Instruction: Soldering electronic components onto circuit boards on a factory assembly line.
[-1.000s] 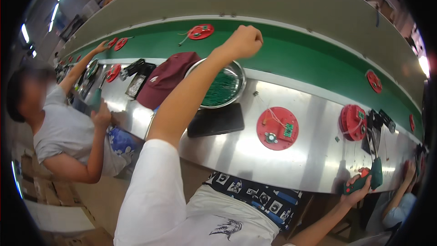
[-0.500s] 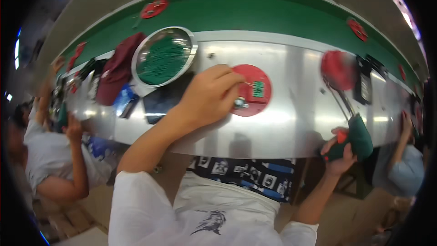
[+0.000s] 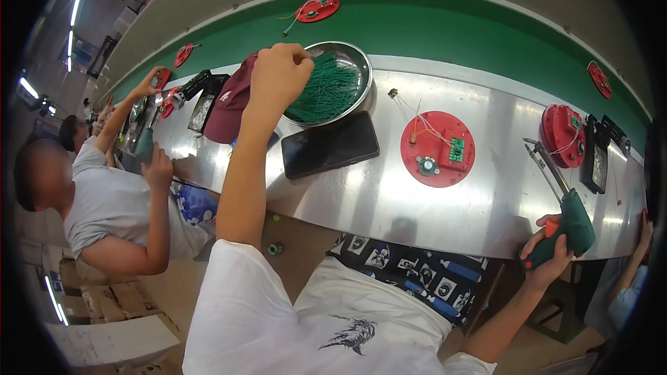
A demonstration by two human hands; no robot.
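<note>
My left hand (image 3: pixel 281 73) is raised at the left rim of a steel bowl (image 3: pixel 369 73), beside a maroon cap (image 3: pixel 226 107). Its fingers are curled together; whatever they pinch, if anything, is hidden. Many thin green wire pieces (image 3: pixel 323 89) fill the bowl. My right hand (image 3: pixel 549 253) grips a green soldering gun (image 3: pixel 575 226) with a red trigger, its metal tip pointing up and left over the bench. Between the hands lies a round red plate (image 3: pixel 438 125) carrying a green circuit board (image 3: pixel 455 151), a round silver part (image 3: pixel 426 165) and thin pale wires.
A black phone (image 3: pixel 331 144) lies below the bowl on the metal bench (image 3: pixel 333 201). Red plates are stacked (image 3: pixel 563 135) at the right, beside a black tray (image 3: pixel 595 156). Another red plate (image 3: pixel 318 9) sits on the green strip behind. A co-worker (image 3: pixel 118 215) sits at left.
My left hand has gone from the red plate to the bowl at the left, uncovering the plate. The view has shifted leftward. My right hand still holds the soldering gun.
</note>
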